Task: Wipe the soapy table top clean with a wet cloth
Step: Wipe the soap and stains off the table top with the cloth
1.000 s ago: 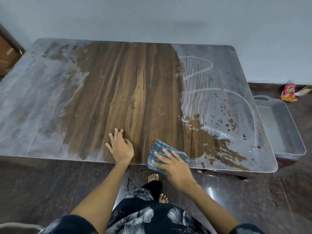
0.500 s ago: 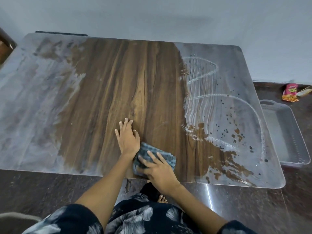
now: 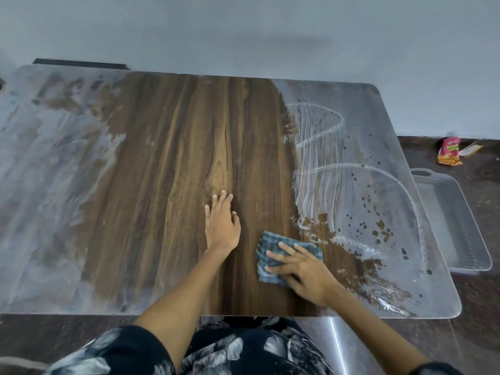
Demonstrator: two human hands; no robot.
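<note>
The wooden table top (image 3: 167, 163) shows bare brown grain down its middle. White soap film (image 3: 359, 169) covers its right part, with curved streaks and dark spots, and more soap film (image 3: 40, 169) coats the left part. A folded blue-grey checked cloth (image 3: 270, 247) lies near the front edge, just left of the right soapy patch. My right hand (image 3: 303, 269) presses flat on the cloth with spread fingers. Flat on the bare wood to the cloth's left rests my left hand (image 3: 221, 226), holding nothing.
A clear plastic tray (image 3: 465, 228) sits on the dark floor right of the table. A red snack packet (image 3: 449, 151) lies on the floor beyond it. A pale wall runs behind the table. My patterned clothing shows at the bottom.
My right hand slid the cloth left toward my left hand, then back right and farther onto the table. My left hand shifted forward on the wood.
</note>
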